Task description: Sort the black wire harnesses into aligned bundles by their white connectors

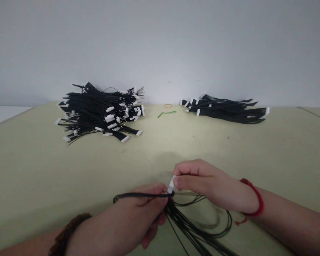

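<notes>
The black wire bundle (192,224) trails down toward us from our left hand (146,213), which is closed around it, one strand looping out leftward. Our right hand (205,185), reaching in from the right, pinches the white connector (171,185) narrowly between thumb and fingers, just above the left.

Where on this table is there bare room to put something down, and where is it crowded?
The pale green tabletop is bare in front of the big black wire pile, left of the left hand, and in front of the smaller pile, beyond the right hand. It is crowded at both piles and around the wire bundle below the hands.
</notes>
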A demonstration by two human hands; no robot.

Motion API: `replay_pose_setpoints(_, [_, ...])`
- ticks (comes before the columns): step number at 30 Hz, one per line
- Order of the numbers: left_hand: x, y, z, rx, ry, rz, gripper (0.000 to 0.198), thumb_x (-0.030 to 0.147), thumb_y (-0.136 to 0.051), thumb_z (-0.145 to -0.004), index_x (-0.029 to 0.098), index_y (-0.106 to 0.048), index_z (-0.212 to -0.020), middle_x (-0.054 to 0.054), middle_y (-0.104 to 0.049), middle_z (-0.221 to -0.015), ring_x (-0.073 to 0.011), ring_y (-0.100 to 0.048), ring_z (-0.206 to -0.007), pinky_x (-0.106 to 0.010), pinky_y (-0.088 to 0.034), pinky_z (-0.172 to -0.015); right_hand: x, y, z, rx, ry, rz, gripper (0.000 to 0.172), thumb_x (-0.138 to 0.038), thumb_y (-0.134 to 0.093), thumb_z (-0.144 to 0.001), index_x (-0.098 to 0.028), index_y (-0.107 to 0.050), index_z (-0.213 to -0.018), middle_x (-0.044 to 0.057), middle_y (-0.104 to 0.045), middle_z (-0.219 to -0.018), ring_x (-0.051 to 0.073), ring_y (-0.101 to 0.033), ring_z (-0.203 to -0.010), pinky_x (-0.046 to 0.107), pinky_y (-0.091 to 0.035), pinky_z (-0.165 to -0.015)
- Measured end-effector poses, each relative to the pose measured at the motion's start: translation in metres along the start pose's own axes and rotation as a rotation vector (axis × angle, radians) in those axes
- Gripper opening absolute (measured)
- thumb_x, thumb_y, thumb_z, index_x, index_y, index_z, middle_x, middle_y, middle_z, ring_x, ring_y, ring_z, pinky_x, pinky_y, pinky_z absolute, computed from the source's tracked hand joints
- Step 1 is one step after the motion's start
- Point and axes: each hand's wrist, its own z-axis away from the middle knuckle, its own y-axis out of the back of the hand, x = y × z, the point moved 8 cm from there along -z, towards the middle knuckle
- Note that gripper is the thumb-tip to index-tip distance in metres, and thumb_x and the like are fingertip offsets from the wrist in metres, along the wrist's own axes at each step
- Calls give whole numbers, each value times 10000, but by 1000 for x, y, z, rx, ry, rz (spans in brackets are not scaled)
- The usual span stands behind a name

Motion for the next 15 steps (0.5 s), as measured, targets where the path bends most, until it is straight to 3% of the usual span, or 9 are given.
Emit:
replay_pose_setpoints(8, [-2, -4, -6, -66, -21, 207, 188, 372, -426, -860, 198, -493, -832, 78, -469, -538, -30, -352, -349, -112, -271, -321, 3, 2, -1, 67, 4, -7, 274, -374, -485, -835, -129, -557, -737, -17, -456, -644, 82, -389, -603, 198, -321, -534])
replay_pose_setpoints(15, [-10, -6, -11, -30, -12, 166, 293, 487, -432, -837, 209, -509, -887, 109, -362, -359, -57, -301, -273, -124, -208, -259, -3, -5, -2, 21, 47, 107, 262, -336, -475, -859, -128, -586, -745, -20, -480, -647, 78, -402, -600, 201, -315, -536])
